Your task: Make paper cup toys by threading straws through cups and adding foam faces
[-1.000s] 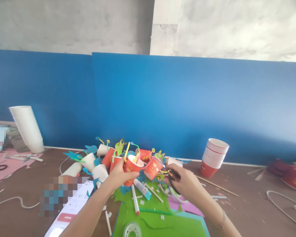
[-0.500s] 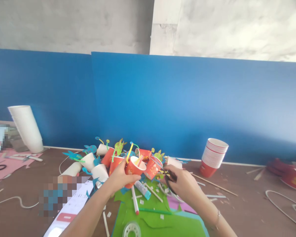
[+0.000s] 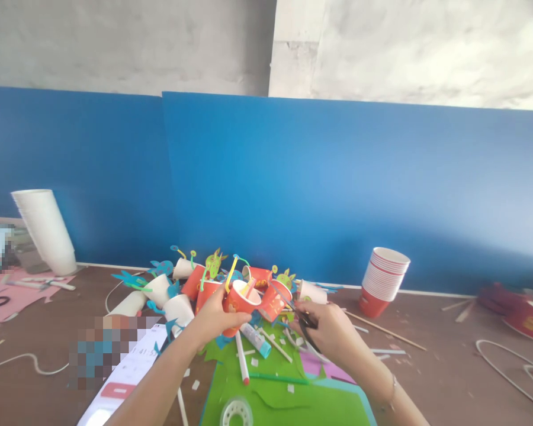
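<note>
My left hand (image 3: 217,318) is closed around a red paper cup (image 3: 240,303) with a white inside and a yellow strip standing up from its rim. Dark-handled scissors (image 3: 308,320) are gripped in my right hand (image 3: 322,325), their blades pointing left toward a second red cup (image 3: 276,300), which lies tilted beside the held one. Whether the blades touch it I cannot tell. Behind both hands lie several red and white cups with blue and green paper shapes. Under the hands are a glue stick (image 3: 256,340) and a red-tipped white marker (image 3: 242,358).
Green paper (image 3: 275,402) and a tape roll (image 3: 236,413) lie in front. A red-and-white cup stack (image 3: 384,281) stands right, a white cup stack (image 3: 44,231) left. A lit phone (image 3: 122,378) lies at front left. A thin stick (image 3: 386,330) and a white cable (image 3: 504,361) are on the right.
The whole view has shifted very slightly. Both hands keep hold of the cup and the scissors in almost the same places.
</note>
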Demonstrator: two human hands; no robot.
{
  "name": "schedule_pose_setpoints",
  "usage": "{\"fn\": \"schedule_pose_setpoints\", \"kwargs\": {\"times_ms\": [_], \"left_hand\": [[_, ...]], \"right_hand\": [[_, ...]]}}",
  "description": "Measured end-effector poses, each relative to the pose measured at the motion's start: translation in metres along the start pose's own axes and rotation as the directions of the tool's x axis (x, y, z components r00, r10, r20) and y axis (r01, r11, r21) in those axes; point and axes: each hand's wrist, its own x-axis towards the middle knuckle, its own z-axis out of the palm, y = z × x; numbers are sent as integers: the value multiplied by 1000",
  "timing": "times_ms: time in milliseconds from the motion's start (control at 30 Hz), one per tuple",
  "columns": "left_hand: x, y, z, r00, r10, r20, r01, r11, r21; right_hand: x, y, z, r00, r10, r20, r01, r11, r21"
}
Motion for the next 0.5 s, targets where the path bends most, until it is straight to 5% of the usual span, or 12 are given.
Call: {"fn": "schedule_pose_setpoints", "kwargs": {"times_ms": [200, 500], "left_hand": [[1, -2, -2, 999, -10, 39, 6, 996, 93], [-11, 1, 15, 988, 143, 65, -156, 912, 380]], "right_hand": [[3, 7, 2, 995, 64, -71, -45, 969, 245], [-5, -12, 13, 991, 41, 128, -103, 840, 533]]}}
